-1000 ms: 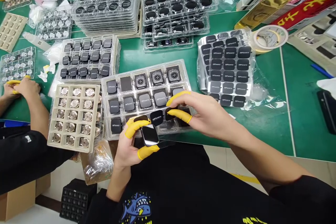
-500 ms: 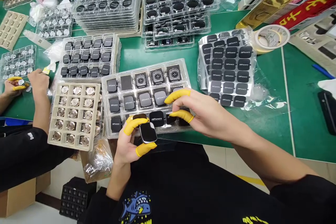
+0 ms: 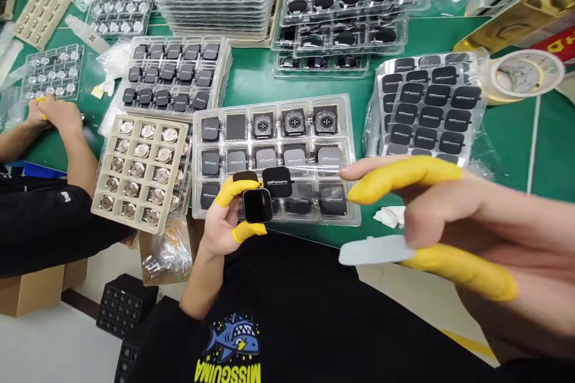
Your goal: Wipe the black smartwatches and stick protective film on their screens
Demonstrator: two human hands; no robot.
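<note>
Right hand [image 3: 449,212] swung closer, grip pinching pale film [image 3: 372,251], long axis leftward, left hand [image 3: 220,225] gripping face-up watch [image 3: 257,206]

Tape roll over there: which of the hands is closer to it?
Right. The right hand is below the tape roll in the picture, apart from it; the left hand is much farther left, holding a watch.

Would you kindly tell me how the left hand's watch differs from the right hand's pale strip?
The watch is dark; the pale strip is whitish. The watch looks squarish, the pale strip long and narrow. Both are held, the watch in the left hand, the pale strip in the right hand.
</note>
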